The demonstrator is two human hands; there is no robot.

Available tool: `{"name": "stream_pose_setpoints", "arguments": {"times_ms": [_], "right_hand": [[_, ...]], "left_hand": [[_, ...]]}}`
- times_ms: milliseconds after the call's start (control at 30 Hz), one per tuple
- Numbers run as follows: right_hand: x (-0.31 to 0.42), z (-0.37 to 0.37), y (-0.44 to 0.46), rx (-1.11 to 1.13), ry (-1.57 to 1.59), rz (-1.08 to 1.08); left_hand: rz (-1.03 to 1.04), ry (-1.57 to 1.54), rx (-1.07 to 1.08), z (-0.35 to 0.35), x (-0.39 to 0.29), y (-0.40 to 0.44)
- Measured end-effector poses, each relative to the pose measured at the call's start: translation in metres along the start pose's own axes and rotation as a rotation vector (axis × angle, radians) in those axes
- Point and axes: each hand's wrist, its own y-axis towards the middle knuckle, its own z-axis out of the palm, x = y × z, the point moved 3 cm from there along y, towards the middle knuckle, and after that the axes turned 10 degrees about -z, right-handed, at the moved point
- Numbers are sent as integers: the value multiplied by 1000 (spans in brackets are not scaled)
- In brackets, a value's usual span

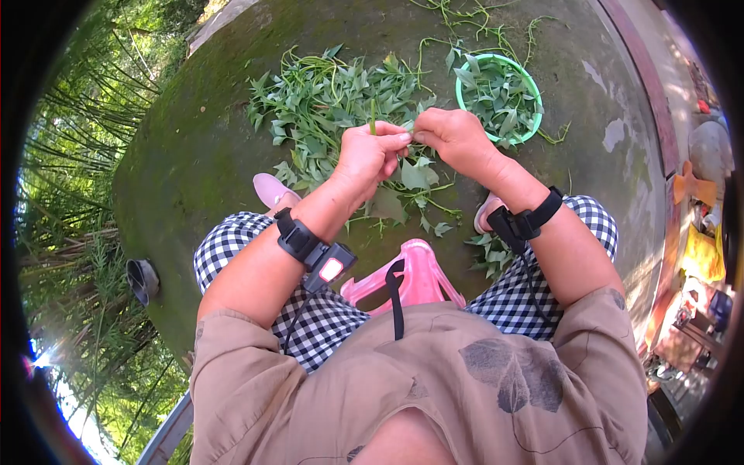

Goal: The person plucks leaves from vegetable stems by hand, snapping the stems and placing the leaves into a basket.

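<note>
My left hand [370, 155] has its fingers closed round a green leafy stem [373, 116], one end of which pokes up above the knuckles. Almost touching it, my right hand [457, 141] pinches at leafy greens between the two sets of fingertips; the exact spot is partly hidden by the fingers. A broad leaf [419, 175] hangs just below the hands. Beyond them a loose pile of leafy vines [333, 97] lies on the ground. Right of the pile stands a round basket with a light green rim [538, 97], holding picked leaves [496, 93].
Between my knees is a pink plastic stool [418, 260]. Loose vines [496, 23] trail behind the basket, and more leaves [492, 254] lie by my right foot. A dark pot [142, 280] sits at the left, beside bamboo-like plants [70, 178]. Assorted items line the right edge, including a yellow bag [701, 254].
</note>
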Motion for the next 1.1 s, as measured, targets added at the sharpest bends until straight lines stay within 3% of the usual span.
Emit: {"name": "stream_pose_setpoints", "arguments": {"times_ms": [400, 700, 900, 1000, 1100], "right_hand": [[5, 5, -6, 73, -197, -36], [14, 9, -4, 163, -164, -42], [19, 19, -14, 371, -196, -43], [6, 28, -26, 564, -223, 31], [9, 31, -45, 662, -21, 204]], "left_hand": [[-20, -32, 14, 0, 5, 0], [28, -129, 0, -3, 4, 0], [56, -256, -57, -26, -6, 10], [112, -278, -108, -41, -20, 11], [175, -297, -157, -56, -30, 14]]}}
